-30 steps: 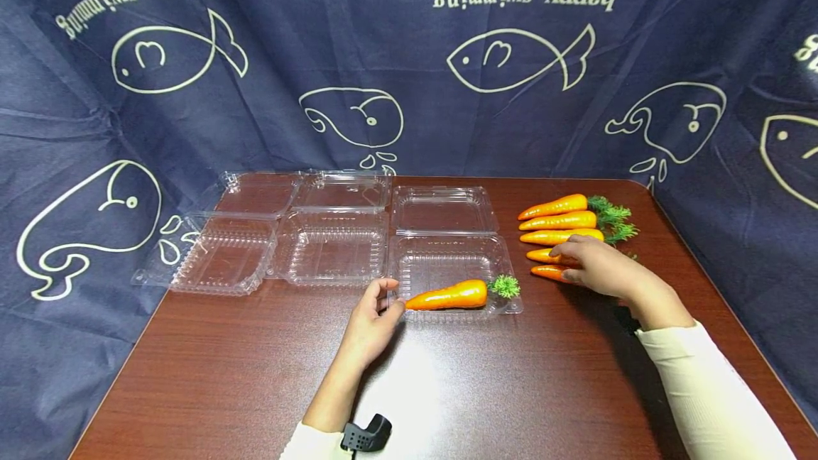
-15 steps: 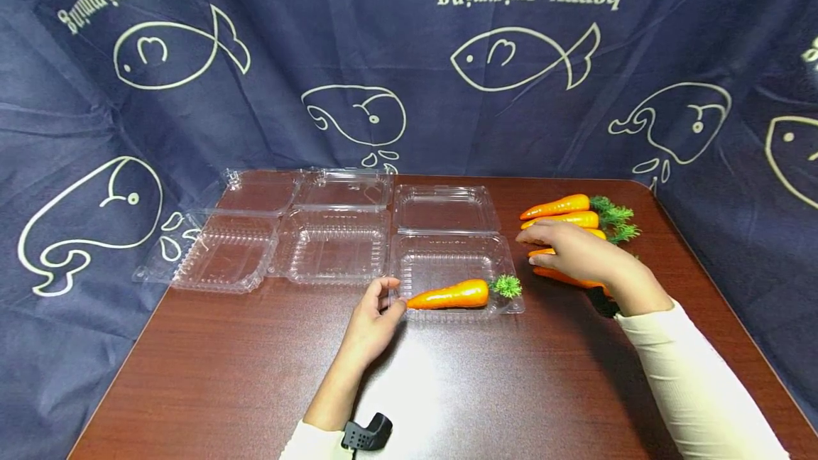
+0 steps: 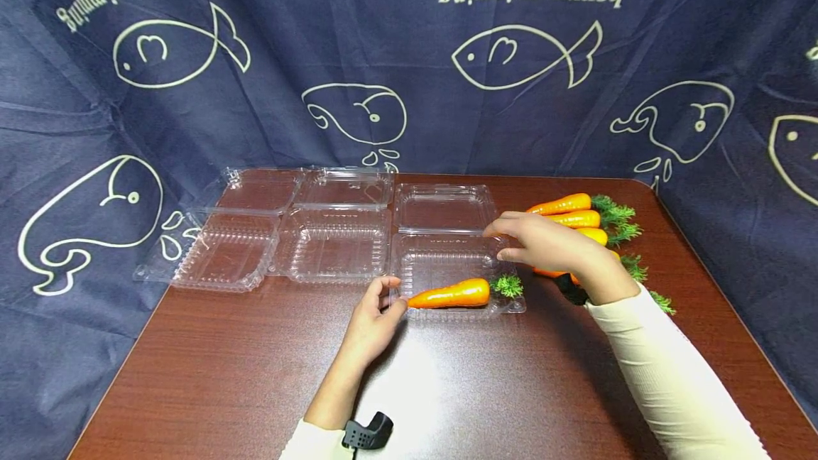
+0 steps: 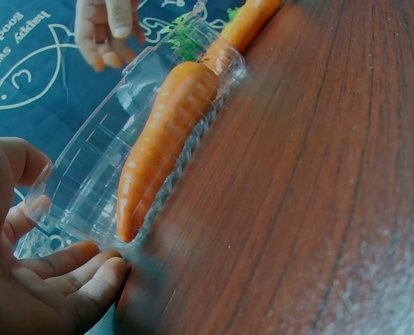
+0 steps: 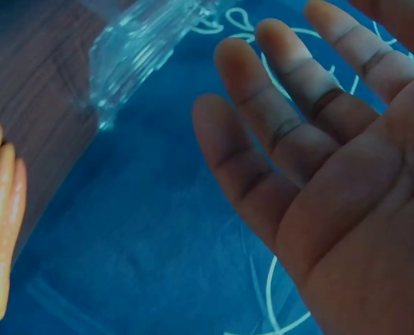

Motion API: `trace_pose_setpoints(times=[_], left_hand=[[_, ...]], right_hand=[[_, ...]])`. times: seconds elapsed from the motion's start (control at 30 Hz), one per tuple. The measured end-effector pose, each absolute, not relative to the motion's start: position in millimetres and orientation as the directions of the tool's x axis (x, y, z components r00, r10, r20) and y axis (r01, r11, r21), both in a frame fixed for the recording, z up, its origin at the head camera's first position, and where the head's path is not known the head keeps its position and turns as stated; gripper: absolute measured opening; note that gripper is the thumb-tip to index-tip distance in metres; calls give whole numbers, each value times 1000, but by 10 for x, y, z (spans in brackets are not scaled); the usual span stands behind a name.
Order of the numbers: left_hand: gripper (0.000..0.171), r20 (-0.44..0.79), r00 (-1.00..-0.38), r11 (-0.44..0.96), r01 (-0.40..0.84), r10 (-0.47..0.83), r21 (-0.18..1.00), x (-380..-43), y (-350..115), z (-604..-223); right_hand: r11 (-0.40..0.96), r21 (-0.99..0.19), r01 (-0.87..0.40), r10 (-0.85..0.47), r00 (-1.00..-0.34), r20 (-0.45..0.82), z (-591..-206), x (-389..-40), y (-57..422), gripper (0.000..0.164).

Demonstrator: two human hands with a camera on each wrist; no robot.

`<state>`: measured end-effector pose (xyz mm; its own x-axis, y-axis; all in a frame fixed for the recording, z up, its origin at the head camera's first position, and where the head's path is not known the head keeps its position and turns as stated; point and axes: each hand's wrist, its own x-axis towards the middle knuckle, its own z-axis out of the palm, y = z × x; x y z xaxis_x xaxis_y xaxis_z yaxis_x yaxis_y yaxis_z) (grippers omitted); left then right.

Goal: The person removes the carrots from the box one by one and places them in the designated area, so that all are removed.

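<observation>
An orange carrot with a green leafy top (image 3: 450, 294) lies along the near side of an open clear plastic clamshell container (image 3: 447, 254). My left hand (image 3: 375, 321) grips this container's near left corner, beside the carrot's tip. In the left wrist view, the thumb and fingers of the left hand (image 4: 46, 258) stand on either side of the corner, and the carrot (image 4: 168, 132) shows through the wall. My right hand (image 3: 543, 240) hovers at the container's right side with nothing in it. In the right wrist view, the right hand's fingers are spread and bare.
Several more carrots (image 3: 578, 219) lie in a row at the table's right, partly hidden by the right arm. Two more open clear containers, one in the middle (image 3: 335, 247) and one at the left (image 3: 224, 250), stand alongside. A dark blue printed cloth (image 3: 409, 55) hangs behind the table (image 3: 268, 375).
My right hand has moved left from the row of carrots to the container's right side, carrying nothing. The left hand and the carrot in the container have stayed put.
</observation>
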<state>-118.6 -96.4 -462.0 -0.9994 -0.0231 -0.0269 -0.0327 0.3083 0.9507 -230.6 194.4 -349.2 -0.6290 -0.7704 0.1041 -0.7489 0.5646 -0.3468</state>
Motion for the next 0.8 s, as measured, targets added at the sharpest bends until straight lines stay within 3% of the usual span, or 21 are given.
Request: trace_pose_setpoints(times=[0.8], left_hand=[[36,-52,-999,311,-53,-14,949,-1183,-979,-4617]], right_hand=[[581,-401,-708,-811,-545,-214,-3564,-2499,1270,44]])
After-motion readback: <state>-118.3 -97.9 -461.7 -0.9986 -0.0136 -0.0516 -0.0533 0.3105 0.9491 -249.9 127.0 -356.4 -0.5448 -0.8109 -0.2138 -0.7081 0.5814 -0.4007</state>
